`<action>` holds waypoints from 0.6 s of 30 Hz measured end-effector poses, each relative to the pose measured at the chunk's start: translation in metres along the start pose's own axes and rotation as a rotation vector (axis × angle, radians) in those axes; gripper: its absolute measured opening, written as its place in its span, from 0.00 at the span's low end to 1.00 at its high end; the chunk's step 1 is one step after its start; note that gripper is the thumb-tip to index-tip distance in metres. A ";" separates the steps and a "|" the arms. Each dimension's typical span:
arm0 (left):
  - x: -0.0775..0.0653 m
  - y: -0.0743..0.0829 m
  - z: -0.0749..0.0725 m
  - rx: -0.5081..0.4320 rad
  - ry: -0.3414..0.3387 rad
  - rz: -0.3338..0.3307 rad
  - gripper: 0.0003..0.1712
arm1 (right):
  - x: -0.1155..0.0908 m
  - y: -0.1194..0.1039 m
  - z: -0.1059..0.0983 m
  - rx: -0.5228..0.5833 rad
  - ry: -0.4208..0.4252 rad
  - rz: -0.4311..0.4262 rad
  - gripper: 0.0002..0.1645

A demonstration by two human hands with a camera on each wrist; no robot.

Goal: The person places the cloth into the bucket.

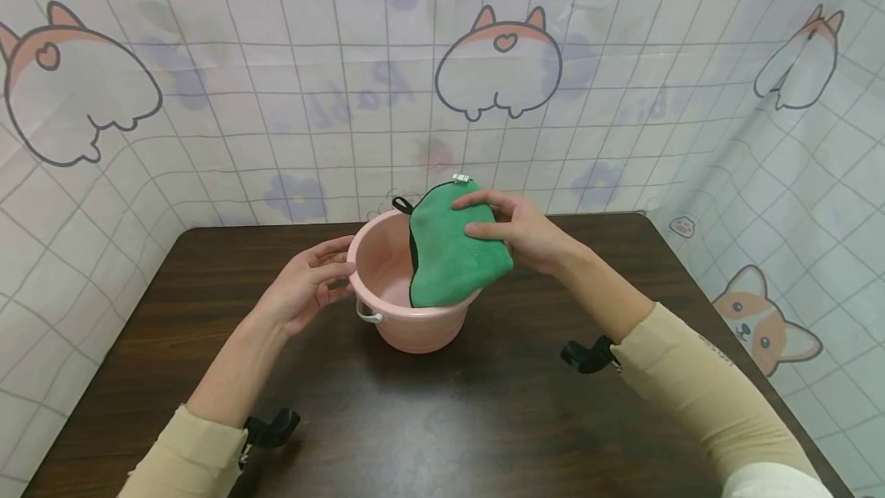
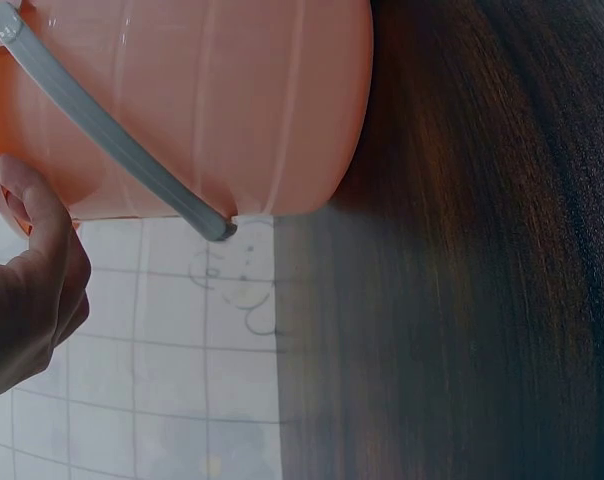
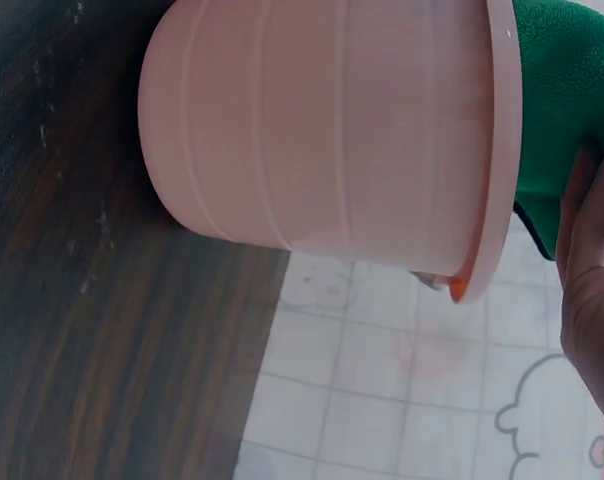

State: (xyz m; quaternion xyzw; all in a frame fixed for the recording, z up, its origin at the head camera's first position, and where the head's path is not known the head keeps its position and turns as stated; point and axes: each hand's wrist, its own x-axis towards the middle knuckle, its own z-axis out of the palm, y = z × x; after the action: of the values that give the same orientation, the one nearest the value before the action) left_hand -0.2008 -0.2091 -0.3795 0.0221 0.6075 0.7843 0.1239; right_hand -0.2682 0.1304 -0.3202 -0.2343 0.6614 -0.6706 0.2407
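One pink bucket (image 1: 420, 331), green cloth (image 1: 449, 252) at rim (image 1: 389, 308); right fingers (image 1: 488, 197) pinch cloth, left fingers (image 1: 333, 273) grip rim.

I had the dark brown table (image 1: 387, 440) wide across my feed, wood grain streaking over it, far corners rounded, a pale sheen glowing on its near stretch! And right on it, there stood the pale pink bucket (image 1: 417, 333), upright, base down on the wood, about midway between the sides, set in from the far edge! From the right wrist I caught small pale marks dotting the tabletop beside it.
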 end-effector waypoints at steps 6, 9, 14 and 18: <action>0.000 0.000 0.000 -0.011 -0.003 0.001 0.35 | 0.004 0.003 0.003 -0.004 0.028 0.037 0.23; 0.000 -0.001 0.000 -0.010 -0.003 -0.001 0.36 | 0.004 0.002 0.004 -0.015 0.033 0.044 0.23; 0.000 -0.001 -0.001 -0.003 -0.002 -0.004 0.36 | 0.005 0.001 0.004 -0.052 0.005 0.035 0.24; 0.000 0.000 -0.001 -0.001 0.000 -0.008 0.36 | 0.007 0.002 0.006 -0.067 -0.025 0.048 0.25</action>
State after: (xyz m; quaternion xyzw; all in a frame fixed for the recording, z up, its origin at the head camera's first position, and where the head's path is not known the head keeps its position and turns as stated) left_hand -0.2008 -0.2099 -0.3801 0.0194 0.6070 0.7843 0.1268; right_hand -0.2701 0.1210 -0.3219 -0.2345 0.6858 -0.6393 0.2568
